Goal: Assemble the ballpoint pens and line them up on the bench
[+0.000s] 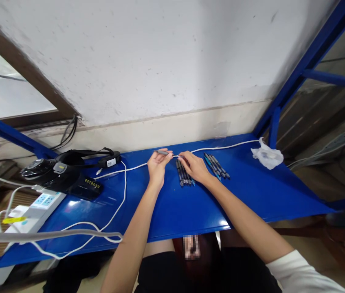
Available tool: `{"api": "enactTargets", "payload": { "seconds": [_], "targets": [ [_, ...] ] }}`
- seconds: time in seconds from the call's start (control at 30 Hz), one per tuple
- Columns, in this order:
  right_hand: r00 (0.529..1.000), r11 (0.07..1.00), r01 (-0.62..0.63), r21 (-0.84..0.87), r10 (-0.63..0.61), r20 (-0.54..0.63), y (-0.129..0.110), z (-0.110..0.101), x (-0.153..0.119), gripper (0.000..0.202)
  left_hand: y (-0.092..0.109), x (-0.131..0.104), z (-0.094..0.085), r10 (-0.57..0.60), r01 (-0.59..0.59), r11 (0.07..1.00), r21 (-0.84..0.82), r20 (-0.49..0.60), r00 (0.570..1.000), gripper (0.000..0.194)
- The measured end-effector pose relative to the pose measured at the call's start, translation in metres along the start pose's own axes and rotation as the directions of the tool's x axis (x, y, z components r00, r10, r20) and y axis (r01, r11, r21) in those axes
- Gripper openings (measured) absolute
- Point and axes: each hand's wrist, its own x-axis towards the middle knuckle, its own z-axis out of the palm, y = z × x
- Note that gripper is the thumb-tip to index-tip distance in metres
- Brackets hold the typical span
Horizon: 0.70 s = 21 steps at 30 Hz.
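Note:
A grey pen [161, 152] lies across the fingers of my left hand [156, 167], which is closed around it above the blue table. At the thin silvery end of that pen, the fingertips of my right hand [194, 166] are pinched together; whether they hold a separate small part cannot be made out. Just below and partly behind my right hand lies a row of dark pens [182, 175], with a blue one among them. A second group of pens [216, 166], dark with some blue, lies to the right of my right wrist.
A crumpled white plastic bag [267, 155] sits at the blue table's [187, 215] right end. On the left are a black device [65, 179], a black adapter [110, 162], a white power strip [42, 205] and looping white cables [108, 224]. A wall runs behind; blue frame posts [309, 57] flank the table.

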Motion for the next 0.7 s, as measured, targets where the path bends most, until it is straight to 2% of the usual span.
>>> {"api": "enactTargets", "payload": {
  "seconds": [0.2, 0.4, 0.57, 0.7],
  "targets": [
    [0.999, 0.996, -0.009, 0.091, 0.005, 0.04, 0.0025, 0.0028, -0.0021, 0.017, -0.0006, -0.0118, 0.01, -0.04, 0.029, 0.995, 0.091, 0.123, 0.992, 0.041],
    [0.997, 0.973, -0.054, 0.225, 0.041, 0.062, 0.0012, 0.0032, -0.0029, 0.011, -0.0019, -0.0111, 0.0074, -0.054, 0.033, 0.988, 0.152, 0.138, 0.989, 0.031],
    [0.999, 0.979, -0.007, 0.206, -0.004, 0.052, 0.0021, 0.0017, -0.002, 0.01, -0.0052, -0.0089, 0.0028, -0.143, 0.122, 0.984, 0.13, 0.168, 0.975, 0.03],
    [0.998, 0.98, 0.013, 0.197, -0.024, 0.053, 0.0025, 0.0009, -0.0016, 0.013, -0.0072, -0.0086, 0.0016, -0.168, 0.151, 0.982, 0.11, 0.163, 0.972, 0.03]
  ]
}}
